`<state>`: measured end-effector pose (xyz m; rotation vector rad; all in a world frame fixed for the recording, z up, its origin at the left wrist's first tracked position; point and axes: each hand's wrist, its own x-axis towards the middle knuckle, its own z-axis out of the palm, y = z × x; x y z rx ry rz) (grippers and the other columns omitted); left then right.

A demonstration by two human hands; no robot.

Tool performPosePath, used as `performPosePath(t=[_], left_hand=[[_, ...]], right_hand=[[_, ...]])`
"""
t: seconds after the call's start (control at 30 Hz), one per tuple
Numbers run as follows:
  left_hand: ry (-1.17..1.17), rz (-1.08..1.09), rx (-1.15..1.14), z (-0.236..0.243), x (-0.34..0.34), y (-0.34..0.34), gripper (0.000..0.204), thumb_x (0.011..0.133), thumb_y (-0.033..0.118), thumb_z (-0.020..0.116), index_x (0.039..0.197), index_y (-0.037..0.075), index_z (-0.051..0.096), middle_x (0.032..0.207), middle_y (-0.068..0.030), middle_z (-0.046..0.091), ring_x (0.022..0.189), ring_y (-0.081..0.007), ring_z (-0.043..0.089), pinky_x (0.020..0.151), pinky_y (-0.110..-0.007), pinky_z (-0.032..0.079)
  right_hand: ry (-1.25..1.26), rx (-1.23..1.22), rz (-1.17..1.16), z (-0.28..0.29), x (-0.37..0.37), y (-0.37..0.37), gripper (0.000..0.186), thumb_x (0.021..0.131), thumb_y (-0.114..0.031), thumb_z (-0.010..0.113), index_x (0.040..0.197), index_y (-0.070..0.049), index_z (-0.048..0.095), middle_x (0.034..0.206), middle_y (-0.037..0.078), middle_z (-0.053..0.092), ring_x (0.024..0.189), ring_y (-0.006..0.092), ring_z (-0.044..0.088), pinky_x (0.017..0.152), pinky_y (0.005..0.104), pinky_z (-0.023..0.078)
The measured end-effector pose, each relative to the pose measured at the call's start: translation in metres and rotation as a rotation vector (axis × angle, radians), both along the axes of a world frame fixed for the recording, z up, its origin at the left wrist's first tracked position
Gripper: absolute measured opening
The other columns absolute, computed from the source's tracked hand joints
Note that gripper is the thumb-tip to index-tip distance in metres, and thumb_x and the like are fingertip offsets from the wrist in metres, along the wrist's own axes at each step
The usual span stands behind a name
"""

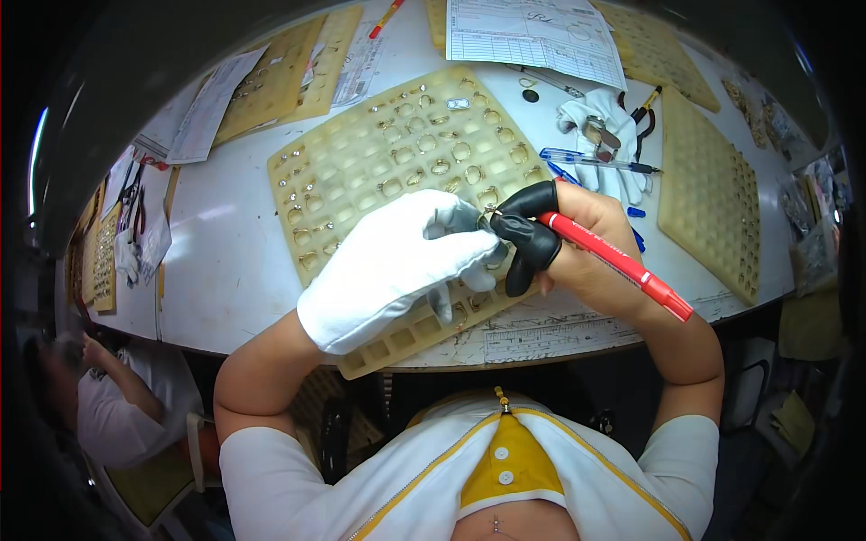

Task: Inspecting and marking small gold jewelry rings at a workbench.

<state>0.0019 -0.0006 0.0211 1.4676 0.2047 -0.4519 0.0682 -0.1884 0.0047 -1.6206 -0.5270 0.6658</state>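
My left hand, in a white cloth glove, is closed in a pinch at a small ring with a bright setting. My right hand meets it there, with black finger cots on its thumb and fingers, their tips pressed against the ring. A red marker lies gripped in the right hand, slanting down to the right. Both hands are over a cream tray with rows of square pockets, many holding gold-toned rings with stones. The glove hides part of the ring and the tray.
Right of the tray lie a blue pen, white gloves and black-handled pliers. Another ring tray sits at the right edge. Paper forms and more trays lie at the back. Another person sits at the lower left.
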Motion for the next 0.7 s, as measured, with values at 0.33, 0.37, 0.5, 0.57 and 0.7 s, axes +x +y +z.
performPosePath(t=[0.33, 0.37, 0.5, 0.57, 0.7], left_hand=[[-0.221, 0.033, 0.340, -0.003, -0.006, -0.001, 0.027, 0.081, 0.026, 0.071, 0.083, 0.001, 0.061, 0.066, -0.0021, 0.056, 0.060, -0.0070, 0.050, 0.053, -0.023, 0.042], [-0.233, 0.026, 0.294, -0.007, -0.006, -0.001, 0.027, 0.084, 0.027, 0.067, 0.083, 0.001, 0.060, 0.067, -0.0024, 0.057, 0.059, -0.0064, 0.050, 0.052, -0.023, 0.042], [-0.113, 0.033, 0.144, -0.005, -0.006, 0.000, 0.017, 0.090, 0.016, 0.059, 0.096, 0.000, 0.055, 0.083, -0.0048, 0.062, 0.067, -0.0099, 0.060, 0.052, -0.021, 0.047], [-0.060, 0.033, -0.018, -0.006, -0.005, 0.004, 0.021, 0.090, 0.014, 0.058, 0.103, -0.002, 0.053, 0.088, -0.0078, 0.061, 0.074, -0.0144, 0.063, 0.056, -0.024, 0.052], [-0.038, -0.124, 0.001, -0.003, 0.004, 0.011, 0.033, 0.087, 0.005, 0.059, 0.116, -0.004, 0.047, 0.103, -0.0104, 0.059, 0.090, -0.0198, 0.064, 0.064, -0.030, 0.056]], right_hand=[[-0.344, -0.007, 0.224, -0.020, 0.001, -0.003, 0.026, 0.065, 0.004, 0.059, 0.091, -0.002, 0.060, 0.068, 0.007, 0.060, 0.061, 0.0133, 0.058, 0.056, 0.0278, 0.045], [-0.189, -0.060, 0.218, -0.011, 0.000, -0.004, 0.024, 0.067, 0.004, 0.059, 0.091, -0.002, 0.060, 0.068, 0.005, 0.060, 0.063, 0.0108, 0.058, 0.057, 0.0270, 0.046], [0.032, -0.024, 0.216, 0.003, 0.000, -0.001, 0.022, 0.074, 0.006, 0.054, 0.094, 0.002, 0.058, 0.076, 0.004, 0.061, 0.064, 0.0097, 0.060, 0.057, 0.0233, 0.049], [0.079, -0.025, 0.174, 0.002, 0.000, -0.002, 0.022, 0.074, 0.007, 0.052, 0.095, 0.002, 0.058, 0.076, 0.005, 0.061, 0.061, 0.0096, 0.059, 0.054, 0.0237, 0.049], [0.092, 0.005, 0.079, 0.003, 0.005, -0.001, 0.016, 0.078, 0.000, 0.053, 0.092, 0.001, 0.061, 0.069, 0.005, 0.063, 0.054, 0.0073, 0.057, 0.047, 0.0200, 0.046]])
